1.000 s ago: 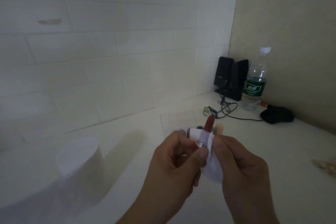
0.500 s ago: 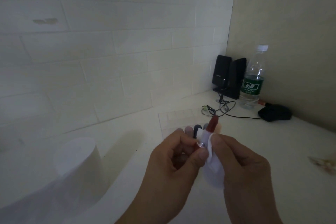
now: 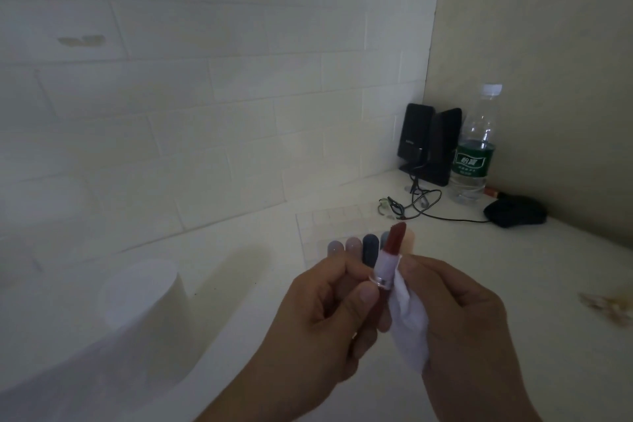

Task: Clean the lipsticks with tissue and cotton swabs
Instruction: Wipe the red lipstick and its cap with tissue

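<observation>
Nearest the camera, the left hand (image 3: 325, 315) pinches the lipstick (image 3: 388, 259) by its lower barrel, thumb and curled fingers closed round it, the red bullet tilted up and away. Just beside it, the right hand (image 3: 459, 319) has its grip closed on a folded tissue (image 3: 409, 325), which touches the tube at the metal ring. To do this wipe well, I judge the tissue should stay on the casing and ring, pressed lightly while the left fingers turn the tube, keeping off the soft bullet. Left on the tabletop (image 3: 513, 267) stands a tissue roll (image 3: 144, 301). Beyond the hands wait more lipsticks (image 3: 370, 247); farther off, a mouse (image 3: 513, 212), bottle (image 3: 474, 147) and speakers (image 3: 428, 144).
</observation>
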`<state>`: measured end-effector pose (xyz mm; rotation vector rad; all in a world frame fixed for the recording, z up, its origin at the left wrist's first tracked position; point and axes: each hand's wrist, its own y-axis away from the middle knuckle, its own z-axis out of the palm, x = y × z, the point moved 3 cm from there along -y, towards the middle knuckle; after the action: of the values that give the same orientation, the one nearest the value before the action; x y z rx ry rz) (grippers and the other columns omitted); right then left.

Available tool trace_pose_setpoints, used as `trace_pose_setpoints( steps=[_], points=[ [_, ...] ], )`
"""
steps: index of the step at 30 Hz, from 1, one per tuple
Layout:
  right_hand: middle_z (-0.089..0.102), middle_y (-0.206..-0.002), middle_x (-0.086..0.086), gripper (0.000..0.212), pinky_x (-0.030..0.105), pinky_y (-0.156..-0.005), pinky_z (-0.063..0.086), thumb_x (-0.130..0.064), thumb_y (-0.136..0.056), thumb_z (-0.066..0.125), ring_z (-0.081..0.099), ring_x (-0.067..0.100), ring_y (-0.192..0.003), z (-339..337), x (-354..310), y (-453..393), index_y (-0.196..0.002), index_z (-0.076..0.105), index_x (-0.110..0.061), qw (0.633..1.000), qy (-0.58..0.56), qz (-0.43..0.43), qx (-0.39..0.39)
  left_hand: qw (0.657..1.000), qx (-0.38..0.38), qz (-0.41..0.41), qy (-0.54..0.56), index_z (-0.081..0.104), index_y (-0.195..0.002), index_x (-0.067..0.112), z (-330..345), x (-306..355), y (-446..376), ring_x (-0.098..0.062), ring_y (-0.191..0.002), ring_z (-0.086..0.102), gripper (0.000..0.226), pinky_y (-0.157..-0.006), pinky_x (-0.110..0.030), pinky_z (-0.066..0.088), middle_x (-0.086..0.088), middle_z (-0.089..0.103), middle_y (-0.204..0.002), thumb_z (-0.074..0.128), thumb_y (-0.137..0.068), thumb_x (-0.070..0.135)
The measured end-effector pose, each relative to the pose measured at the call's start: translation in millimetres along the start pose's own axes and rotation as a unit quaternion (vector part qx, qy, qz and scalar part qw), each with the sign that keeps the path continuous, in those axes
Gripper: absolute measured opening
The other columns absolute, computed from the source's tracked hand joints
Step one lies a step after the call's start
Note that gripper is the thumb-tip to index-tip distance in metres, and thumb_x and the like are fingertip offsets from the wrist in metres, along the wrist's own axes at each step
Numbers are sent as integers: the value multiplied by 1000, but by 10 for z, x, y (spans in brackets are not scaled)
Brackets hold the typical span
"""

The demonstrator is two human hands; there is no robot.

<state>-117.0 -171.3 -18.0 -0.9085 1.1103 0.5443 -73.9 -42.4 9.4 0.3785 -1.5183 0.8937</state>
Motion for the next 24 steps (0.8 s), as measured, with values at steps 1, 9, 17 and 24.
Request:
trace_pose_setpoints(
  steps=[1,9,17,24],
  points=[
    [70,-63,-11,23,8,-58,49,-32,-82,68,64,-2,-60,5,-78,27,-60,71,-27,1000,-1,-15,3,1000,-9,-11,9,57,-87,2,-14,-12,-2,-15,-42,35,24,-41,-14,28,-9,58,-65,52,-94,25],
    [70,-69,-13,11,9,-56,48,-32,-72,65,66,3,-65,95,-166,69,-72,72,-40,991,75,-105,34,993,-8,-80,81,60,-82,3,-44,-83,-18,-14,-43,38,29,-40,-13,26,-10,52,-65,50,-86,30],
    [70,-65,-13,14,17,-68,51,-46,-68,68,67,4,-64,142,-249,94,-73,72,-34,991,87,-90,37,990,38,-98,89,53,-81,-2,28,-88,-1,-13,-41,35,44,-39,-15,24,-7,46,-60,49,-90,41],
    [72,-80,-9,6,19,-68,54,-43,-81,68,69,9,-79,126,-212,113,-80,73,-40,990,72,-98,68,997,45,-49,38,48,-83,-3,109,-94,15,-15,-46,56,38,-35,-13,29,-20,48,-67,58,-92,33]
  ],
)
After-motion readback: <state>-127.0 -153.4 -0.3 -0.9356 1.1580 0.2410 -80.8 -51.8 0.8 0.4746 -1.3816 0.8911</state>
